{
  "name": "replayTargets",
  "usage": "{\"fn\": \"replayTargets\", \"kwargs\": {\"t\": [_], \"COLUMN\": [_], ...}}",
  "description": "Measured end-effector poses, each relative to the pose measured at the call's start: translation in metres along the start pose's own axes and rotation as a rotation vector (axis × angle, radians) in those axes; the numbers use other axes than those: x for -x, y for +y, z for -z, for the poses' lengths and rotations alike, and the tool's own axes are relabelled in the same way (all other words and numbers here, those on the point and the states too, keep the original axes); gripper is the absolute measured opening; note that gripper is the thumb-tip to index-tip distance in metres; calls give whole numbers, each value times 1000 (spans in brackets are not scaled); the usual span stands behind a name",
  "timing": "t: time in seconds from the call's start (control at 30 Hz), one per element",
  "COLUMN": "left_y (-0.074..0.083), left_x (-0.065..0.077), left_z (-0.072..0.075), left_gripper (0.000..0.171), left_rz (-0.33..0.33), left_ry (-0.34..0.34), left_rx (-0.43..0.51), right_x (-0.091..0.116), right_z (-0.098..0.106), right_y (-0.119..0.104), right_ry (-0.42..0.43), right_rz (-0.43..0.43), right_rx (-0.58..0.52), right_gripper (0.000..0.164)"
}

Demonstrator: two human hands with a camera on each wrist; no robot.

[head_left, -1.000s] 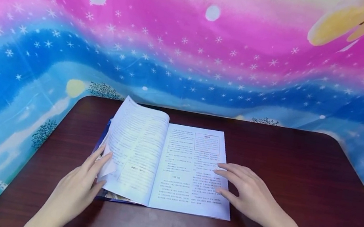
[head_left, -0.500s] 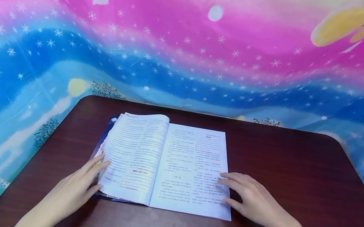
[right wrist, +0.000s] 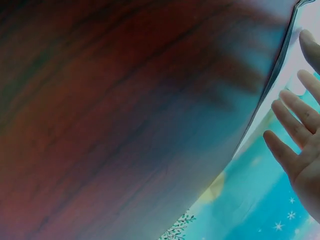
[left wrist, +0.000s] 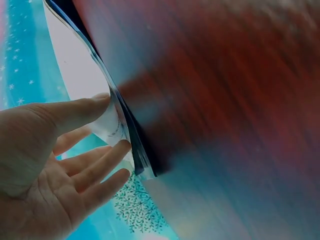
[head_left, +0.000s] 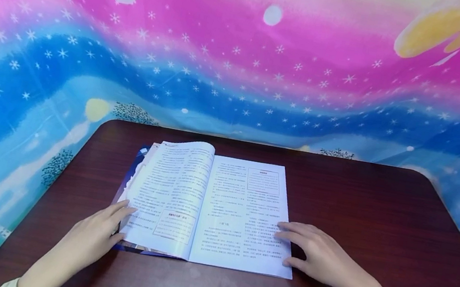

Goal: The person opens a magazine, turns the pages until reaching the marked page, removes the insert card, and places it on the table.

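Observation:
An open magazine [head_left: 242,206] with printed white pages lies on the dark table. Its left-hand pages [head_left: 167,189] bow upward near the spine, and a dark blue cover [head_left: 132,173] shows beneath their outer edge. My left hand [head_left: 94,230] is at that outer edge, fingers extended; in the left wrist view the thumb [left wrist: 92,105] meets the page edge and the fingertips sit beside the lower sheets. Over the right page's outer margin, my right hand [head_left: 319,252] rests with spread, relaxed fingers, also seen as an outstretched hand [right wrist: 302,130] in the right wrist view.
The dark reddish-brown table [head_left: 382,215] has rounded far corners. Behind it and along both sides hangs a pink and blue cloth [head_left: 243,64] printed with snowflakes.
The lifted left-hand page has come down onto the left stack. My left hand has drawn slightly down and left with it. My right hand has shifted slightly right and down.

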State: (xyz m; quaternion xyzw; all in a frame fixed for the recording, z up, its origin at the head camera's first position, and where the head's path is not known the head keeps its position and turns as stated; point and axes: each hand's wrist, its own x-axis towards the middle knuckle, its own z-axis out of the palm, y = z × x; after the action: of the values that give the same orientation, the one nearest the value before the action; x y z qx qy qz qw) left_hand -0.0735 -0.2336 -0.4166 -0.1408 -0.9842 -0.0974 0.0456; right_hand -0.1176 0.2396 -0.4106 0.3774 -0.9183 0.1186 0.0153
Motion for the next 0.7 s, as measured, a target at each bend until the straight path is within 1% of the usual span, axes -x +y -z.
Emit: {"fn": "replayTargets", "kwargs": {"t": [0.17,0.3,0.5,0.57,0.7], "left_y": [-4,-7,-16,-18,-24], "left_x": [-1,-1,0,0,0], "left_z": [1,2,1,1,2], "left_gripper": [57,58,59,59,56], "left_rz": [21,38,66,57,-19], "left_ry": [-16,-26,-65,-72,-67], "left_rx": [-21,-25,-29,-30,-23], "right_x": [1,2,0,0,-1], "right_z": [-1,-2,-2,-2,-2], "right_y": [-2,-1,-1,-1,0], "right_ry": [-73,-85,-101,-102,-99], "right_rz": [-55,-70,-92,-97,-95], "right_rx": [-19,-29,-48,-52,-54], "right_gripper": [54,55,55,54,54]}}
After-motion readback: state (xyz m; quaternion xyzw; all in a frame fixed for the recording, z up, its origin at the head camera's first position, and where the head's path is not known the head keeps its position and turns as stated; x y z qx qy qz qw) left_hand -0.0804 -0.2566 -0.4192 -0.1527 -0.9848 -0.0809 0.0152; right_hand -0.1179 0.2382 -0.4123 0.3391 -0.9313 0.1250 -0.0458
